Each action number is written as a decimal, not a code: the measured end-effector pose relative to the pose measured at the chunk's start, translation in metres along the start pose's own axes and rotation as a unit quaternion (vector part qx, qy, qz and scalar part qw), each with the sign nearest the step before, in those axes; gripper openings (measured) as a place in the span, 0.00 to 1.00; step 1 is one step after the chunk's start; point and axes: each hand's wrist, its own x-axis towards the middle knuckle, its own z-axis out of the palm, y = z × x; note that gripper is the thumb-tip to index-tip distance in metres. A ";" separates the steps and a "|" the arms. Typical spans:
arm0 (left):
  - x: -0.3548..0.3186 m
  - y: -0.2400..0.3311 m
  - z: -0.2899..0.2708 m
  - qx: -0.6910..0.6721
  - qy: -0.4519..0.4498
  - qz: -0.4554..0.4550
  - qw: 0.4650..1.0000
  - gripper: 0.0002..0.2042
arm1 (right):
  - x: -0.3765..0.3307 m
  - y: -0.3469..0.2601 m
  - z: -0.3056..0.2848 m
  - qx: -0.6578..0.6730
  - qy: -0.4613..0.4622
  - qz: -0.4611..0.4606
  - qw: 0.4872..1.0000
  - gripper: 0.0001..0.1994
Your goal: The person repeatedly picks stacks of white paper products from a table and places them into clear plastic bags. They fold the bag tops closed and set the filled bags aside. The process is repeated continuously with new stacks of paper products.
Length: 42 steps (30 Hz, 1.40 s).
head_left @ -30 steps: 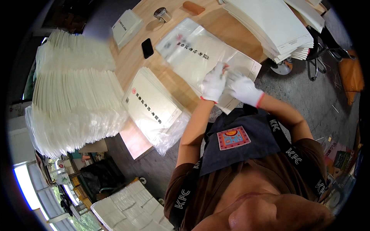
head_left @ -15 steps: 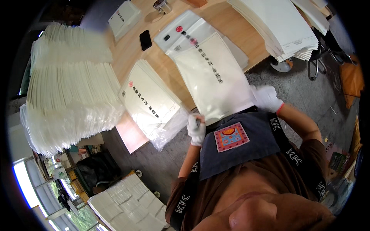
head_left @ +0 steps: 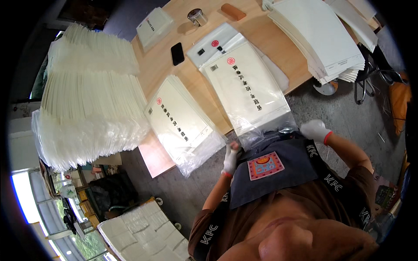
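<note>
A clear plastic bag [head_left: 264, 127] lies before me with white printed paper sheets [head_left: 246, 89] inside. Its loose near end crumples against my apron. My left hand [head_left: 230, 158], in a white glove with bare fingertips, is closed at the bag's near left corner. Beside the near right corner is my right hand [head_left: 314, 129], gloved too; its fingers sit close together, and whether they pinch the plastic is not clear. To the left, a pile of similar bagged sheets [head_left: 176, 117] overhangs the table edge. Under the bag's far end lie more clear printed bags [head_left: 204, 51].
The wooden table [head_left: 159, 71] bears a phone [head_left: 177, 54], a metal cup [head_left: 197, 17], an orange-brown block [head_left: 234, 11] and a small bagged stack [head_left: 154, 28]. Tall bagged stacks [head_left: 89, 100] rise at left; loose white sheets [head_left: 318, 35] overhang the right edge. A wrapped pallet load [head_left: 143, 232] stands lower left.
My view has shifted, so the table sits lower and further right. My right hand has drawn nearer my body. The sheets' blurred print is now sharp, and more loose plastic shows at the near end.
</note>
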 end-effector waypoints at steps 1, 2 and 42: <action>0.012 0.012 0.017 -0.049 0.013 -0.004 0.999 0.15 | 0.012 0.012 -0.003 0.016 0.094 -0.019 0.995 0.16; 0.020 0.028 0.033 -0.097 0.030 -0.004 0.995 0.15 | 0.030 0.018 -0.003 0.198 0.207 -0.004 0.958 0.16; 0.161 0.177 0.183 0.586 -0.115 0.245 0.764 0.06 | 0.097 -0.055 -0.026 0.712 0.166 -0.111 0.674 0.15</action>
